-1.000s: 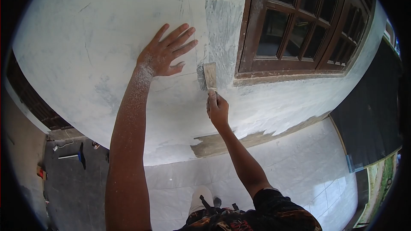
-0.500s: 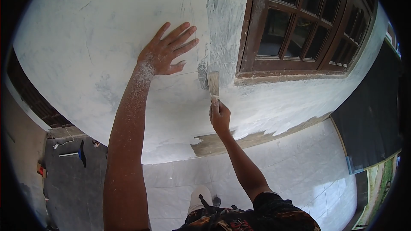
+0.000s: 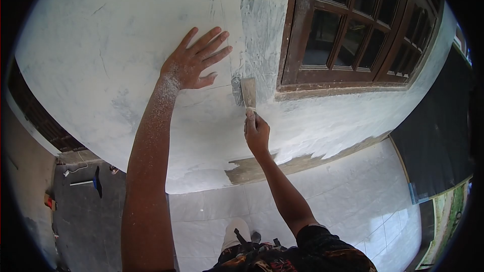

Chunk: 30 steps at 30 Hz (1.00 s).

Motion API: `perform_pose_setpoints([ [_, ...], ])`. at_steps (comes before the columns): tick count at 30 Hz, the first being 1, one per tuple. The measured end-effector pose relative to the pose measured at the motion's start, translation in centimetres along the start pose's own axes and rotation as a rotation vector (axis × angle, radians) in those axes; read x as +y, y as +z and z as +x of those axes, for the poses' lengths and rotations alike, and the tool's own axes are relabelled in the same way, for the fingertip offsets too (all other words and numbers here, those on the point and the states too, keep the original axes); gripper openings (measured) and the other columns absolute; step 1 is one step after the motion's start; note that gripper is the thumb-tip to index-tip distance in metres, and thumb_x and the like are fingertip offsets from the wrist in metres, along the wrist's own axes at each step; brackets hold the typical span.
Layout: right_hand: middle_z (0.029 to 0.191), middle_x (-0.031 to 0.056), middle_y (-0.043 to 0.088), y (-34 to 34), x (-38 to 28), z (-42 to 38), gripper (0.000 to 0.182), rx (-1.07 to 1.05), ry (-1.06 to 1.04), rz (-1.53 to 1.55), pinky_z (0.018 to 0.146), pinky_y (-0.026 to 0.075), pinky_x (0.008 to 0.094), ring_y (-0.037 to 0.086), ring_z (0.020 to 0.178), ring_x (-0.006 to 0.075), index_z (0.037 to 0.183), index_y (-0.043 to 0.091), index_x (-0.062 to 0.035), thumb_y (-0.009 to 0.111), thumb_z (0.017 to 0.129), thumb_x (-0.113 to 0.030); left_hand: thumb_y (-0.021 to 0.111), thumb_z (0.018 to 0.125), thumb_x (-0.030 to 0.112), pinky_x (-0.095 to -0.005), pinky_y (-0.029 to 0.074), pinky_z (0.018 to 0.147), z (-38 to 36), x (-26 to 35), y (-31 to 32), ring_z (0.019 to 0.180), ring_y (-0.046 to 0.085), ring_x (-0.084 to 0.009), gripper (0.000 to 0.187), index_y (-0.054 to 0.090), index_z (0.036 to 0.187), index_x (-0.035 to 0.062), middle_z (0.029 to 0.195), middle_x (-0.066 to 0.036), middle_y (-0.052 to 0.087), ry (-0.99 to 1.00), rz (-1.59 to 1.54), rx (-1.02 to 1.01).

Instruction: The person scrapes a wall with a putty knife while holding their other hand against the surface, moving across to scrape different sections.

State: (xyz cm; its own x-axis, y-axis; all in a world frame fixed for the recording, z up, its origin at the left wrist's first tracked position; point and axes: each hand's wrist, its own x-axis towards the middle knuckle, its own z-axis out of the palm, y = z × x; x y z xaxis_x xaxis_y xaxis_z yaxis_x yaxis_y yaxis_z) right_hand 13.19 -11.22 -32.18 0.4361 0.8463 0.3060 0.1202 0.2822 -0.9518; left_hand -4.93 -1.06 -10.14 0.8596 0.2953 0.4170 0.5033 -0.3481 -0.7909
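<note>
My left hand (image 3: 194, 63) lies against the white wall (image 3: 136, 35) with its fingers spread, holding nothing; pale dust coats its wrist. To the right and lower, my right hand (image 3: 257, 132) is closed round the handle of a putty knife (image 3: 249, 92). The knife's flat blade points up and rests on the wall, at the lower end of a grey, streaked patch (image 3: 259, 32) left of the window frame.
A brown wooden window (image 3: 348, 30) fills the upper right. Pale tiles (image 3: 201, 226) cover the floor below a bare strip (image 3: 252, 170) at the wall's foot. A blue-headed broom (image 3: 97, 181) lies at lower left, and a dark panel (image 3: 433, 131) stands right.
My right hand and the putty knife have moved slightly up along the wall and a little left. My left hand remains spread in nearly the same place.
</note>
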Motion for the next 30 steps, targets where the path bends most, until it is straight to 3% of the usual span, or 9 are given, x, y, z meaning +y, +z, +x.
perform_pose_setpoints([
  [5, 0.055, -0.0057, 0.042, 0.1, -0.9, -0.9, 0.038, -0.022, 0.067, 0.073, 0.04, 0.031, 0.0214, 0.036, 0.044, 0.0025, 0.074, 0.053, -0.0067, 0.049, 0.104, -0.03, 0.061, 0.081, 0.064, -0.054, 0.005, 0.122, -0.1, 0.0, -0.1, 0.151, 0.008, -0.0197, 0.087, 0.023, 0.153, 0.0336, 0.163, 0.0, 0.012, -0.005, -0.02, -0.012],
  [14, 0.054, -0.0062, 0.041, -0.2, -2.2, -0.1, 0.039, -0.03, 0.004, 0.074, 0.04, 0.03, 0.0214, 0.036, 0.043, 0.0026, 0.072, 0.051, -0.0078, 0.049, 0.104, -0.03, 0.062, 0.08, 0.064, -0.0537, 0.005, 0.122, -0.1, 0.0, 0.0, 0.15, 0.009, -0.02, 0.088, 0.023, 0.153, 0.0335, 0.163, 0.0, 0.014, -0.008, -0.024, -0.012],
  [16, 0.055, 0.0001, 0.043, -0.6, -1.6, -1.2, 0.045, -0.016, 0.132, 0.08, 0.051, 0.035, 0.0308, 0.039, 0.053, 0.0092, 0.073, 0.053, -0.0005, 0.052, 0.102, -0.035, 0.062, 0.08, 0.064, -0.0536, 0.005, 0.122, -0.2, 0.0, 0.0, 0.15, 0.01, -0.02, 0.088, 0.023, 0.153, 0.0335, 0.163, 0.0, 0.014, -0.006, -0.033, -0.009],
  [22, 0.056, -0.0013, 0.043, -0.5, -3.3, 0.4, 0.045, -0.039, 0.04, 0.074, 0.05, 0.035, 0.03, 0.039, 0.052, 0.0081, 0.071, 0.053, -0.0016, 0.052, 0.102, -0.034, 0.063, 0.08, 0.063, -0.0536, 0.006, 0.122, -0.1, 0.0, 0.1, 0.15, 0.009, -0.0194, 0.088, 0.023, 0.153, 0.0335, 0.163, 0.0, 0.013, -0.003, -0.04, 0.004],
  [28, 0.056, -0.0007, 0.042, -0.6, -1.9, -1.3, 0.045, -0.014, 0.142, 0.1, 0.05, 0.034, 0.0305, 0.038, 0.053, 0.0085, 0.072, 0.053, -0.0013, 0.051, 0.102, -0.035, 0.057, 0.082, 0.068, -0.0542, 0.005, 0.122, 0.0, -0.1, 0.0, 0.15, 0.007, -0.0194, 0.086, 0.024, 0.153, 0.0328, 0.163, 0.002, 0.011, -0.006, 0.021, -0.015],
  [30, 0.056, -0.0013, 0.043, -0.6, -2.5, 0.0, 0.045, -0.018, 0.077, 0.075, 0.049, 0.034, 0.0296, 0.039, 0.053, 0.0078, 0.071, 0.053, -0.0018, 0.052, 0.102, -0.034, 0.057, 0.082, 0.068, -0.054, 0.005, 0.122, -0.2, 0.2, 0.0, 0.15, 0.007, -0.0194, 0.086, 0.024, 0.153, 0.0327, 0.163, 0.002, 0.011, 0.001, 0.015, -0.01],
])
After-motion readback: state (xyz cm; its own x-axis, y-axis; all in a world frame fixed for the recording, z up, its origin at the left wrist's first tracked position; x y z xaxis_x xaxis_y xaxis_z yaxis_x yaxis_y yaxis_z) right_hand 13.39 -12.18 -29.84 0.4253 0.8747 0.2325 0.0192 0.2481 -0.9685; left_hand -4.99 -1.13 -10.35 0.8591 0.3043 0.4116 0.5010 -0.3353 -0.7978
